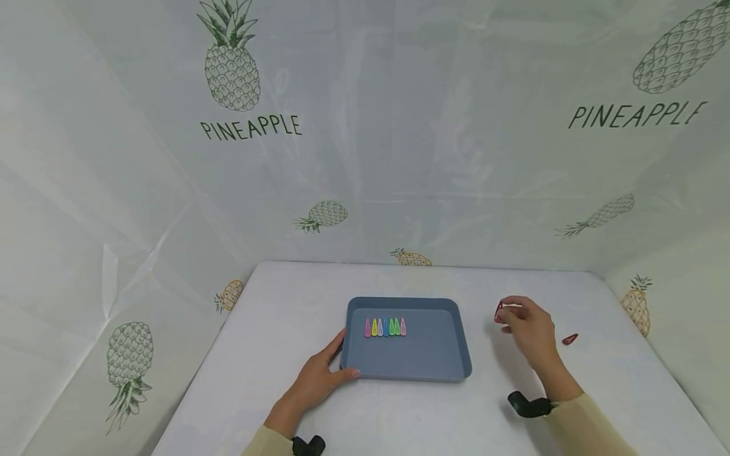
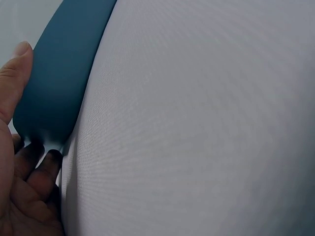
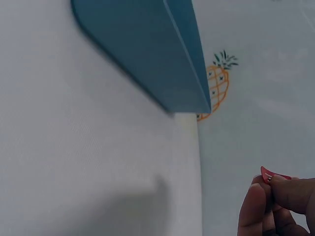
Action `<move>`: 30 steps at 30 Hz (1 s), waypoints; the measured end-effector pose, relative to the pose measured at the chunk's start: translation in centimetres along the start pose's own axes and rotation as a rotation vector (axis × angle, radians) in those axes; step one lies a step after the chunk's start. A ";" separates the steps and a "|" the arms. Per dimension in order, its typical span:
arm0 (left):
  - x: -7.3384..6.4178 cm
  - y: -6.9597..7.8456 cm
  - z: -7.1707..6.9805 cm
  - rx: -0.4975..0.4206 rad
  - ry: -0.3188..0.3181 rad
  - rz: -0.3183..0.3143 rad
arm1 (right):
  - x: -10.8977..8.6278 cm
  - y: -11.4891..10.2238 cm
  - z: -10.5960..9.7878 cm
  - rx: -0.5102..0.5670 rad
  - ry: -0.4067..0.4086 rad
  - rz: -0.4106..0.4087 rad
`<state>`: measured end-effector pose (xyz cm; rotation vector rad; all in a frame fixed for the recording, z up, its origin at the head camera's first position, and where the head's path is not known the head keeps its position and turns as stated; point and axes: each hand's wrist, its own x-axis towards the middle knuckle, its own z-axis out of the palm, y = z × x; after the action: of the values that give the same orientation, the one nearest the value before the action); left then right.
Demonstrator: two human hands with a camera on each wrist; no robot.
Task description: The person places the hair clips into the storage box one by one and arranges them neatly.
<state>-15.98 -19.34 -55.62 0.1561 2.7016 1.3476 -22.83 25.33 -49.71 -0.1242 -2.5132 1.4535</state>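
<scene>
A blue-grey tray point(image 1: 422, 361) lies on the white table, with a row of several colourful snap hair clips point(image 1: 385, 327) standing side by side in its left half. My left hand point(image 1: 319, 378) grips the tray's near left corner, thumb at the front rim and fingers along the left side; in the left wrist view its fingertips reach the tray wall point(image 2: 59, 73). Right of the tray, my right hand point(image 1: 527, 326) is raised over the table and pinches a red hair clip point(image 3: 273, 175) between thumb and fingers. Another red hair clip point(image 1: 569, 339) lies beyond that hand on the right.
The white table point(image 1: 399, 418) ends at a back edge against a pale curtain point(image 1: 399, 158) printed with pineapples. Curtain also hangs along both sides. Dark straps with camera mounts point(image 1: 530, 404) sit at my wrists.
</scene>
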 end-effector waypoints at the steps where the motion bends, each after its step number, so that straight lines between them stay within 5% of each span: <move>1: 0.0 0.0 0.0 0.001 0.000 0.002 | 0.1 -0.3 0.3 0.005 0.001 -0.002; 23: 0.0 0.1 -0.1 -0.009 -0.007 0.004 | 0.9 -5.4 7.7 0.140 -0.126 -0.004; 30: 0.0 0.0 -0.1 -0.005 -0.008 0.009 | 1.1 -5.3 10.5 0.150 -0.169 0.008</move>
<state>-16.02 -19.43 -55.59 0.1728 2.6935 1.3530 -26.24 14.08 -49.99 0.0158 -2.5220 1.7151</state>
